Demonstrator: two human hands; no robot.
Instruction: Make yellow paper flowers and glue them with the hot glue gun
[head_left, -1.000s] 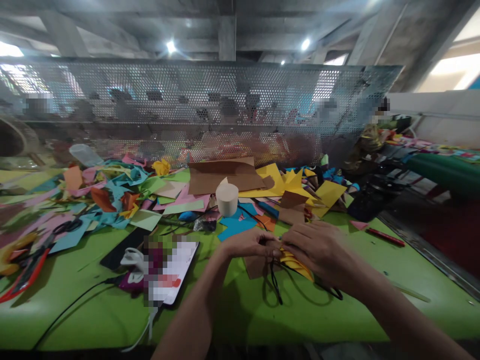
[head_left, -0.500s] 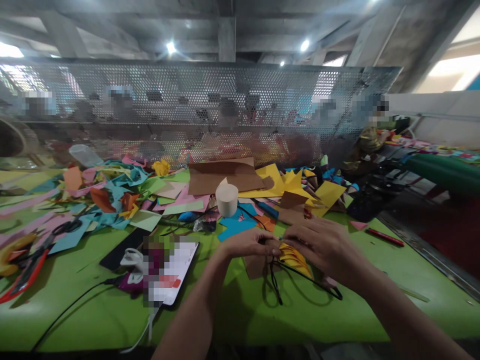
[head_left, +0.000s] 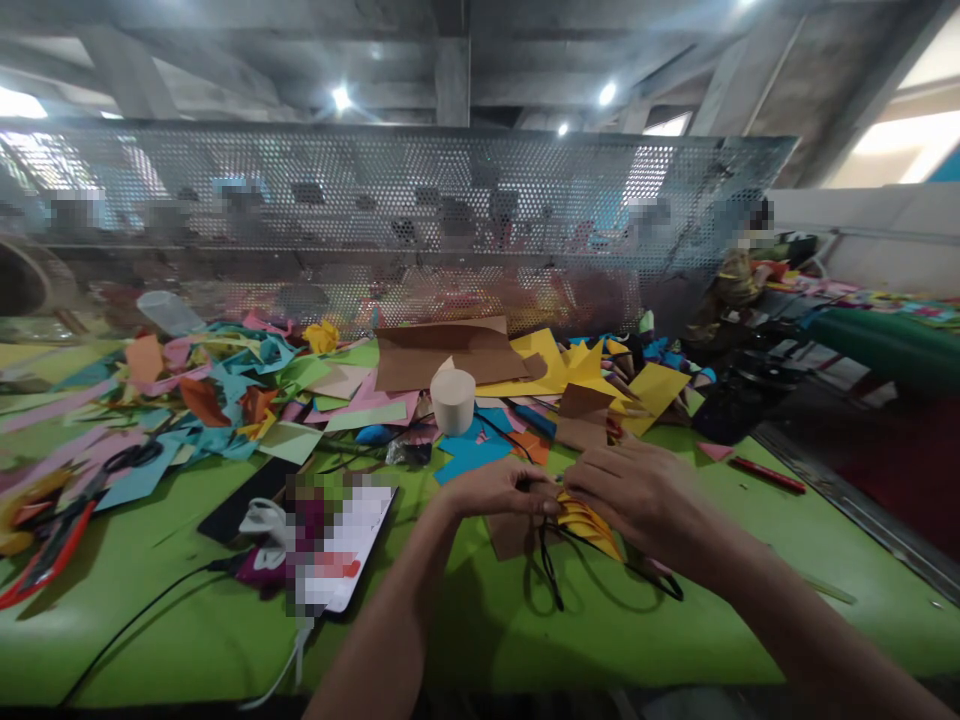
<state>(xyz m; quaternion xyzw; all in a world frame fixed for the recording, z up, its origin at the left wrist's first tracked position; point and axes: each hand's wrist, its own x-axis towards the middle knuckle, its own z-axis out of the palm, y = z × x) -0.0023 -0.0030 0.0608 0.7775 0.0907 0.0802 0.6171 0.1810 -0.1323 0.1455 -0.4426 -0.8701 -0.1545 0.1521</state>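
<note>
pinching the upper end of a yellow pleated piece between thumb and fingertips of the left hand; gripping it from the right with bent fingers of the right hand, with that thumb out of sight. holding it over a green tabletop, with loops of black cord dangling below the fingertips and a brown sheet beneath the left hand. facing, just beyond, blue paper and a white roll; farther right, a red pen.

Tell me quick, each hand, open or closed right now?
Left hand: closed, pinching the yellow pleated piece at its end.
Right hand: bent over that piece; whether its grip is closed cannot be told.
</note>
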